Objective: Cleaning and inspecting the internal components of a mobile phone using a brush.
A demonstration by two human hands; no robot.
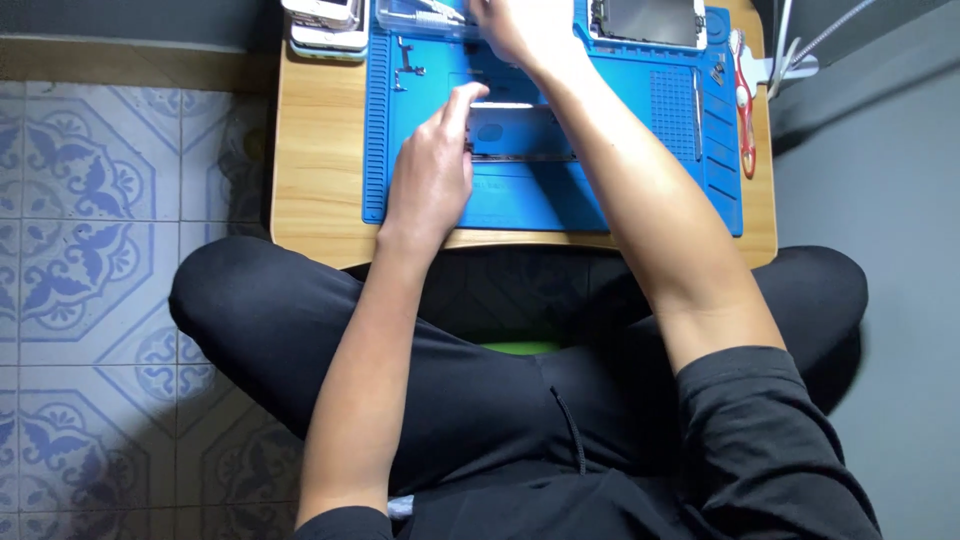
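Observation:
A small wooden table [320,170] carries a blue repair mat [560,190]. An opened phone body [515,132] lies in the middle of the mat. My left hand [432,170] rests on the phone's left end, its thumb along the top edge, steadying it. My right hand [520,28] reaches across to the far edge of the mat, fingers over a clear plastic parts box [415,15]; whether it holds anything is hidden by the frame edge. A detached phone screen [650,20] lies at the mat's far right.
A stack of phones [325,25] sits at the table's far left corner. Red-handled tweezers [745,110] lie along the mat's right side, a small flex cable part [405,65] at its left. My crossed legs in black trousers are under the table; patterned tile floor left, grey wall right.

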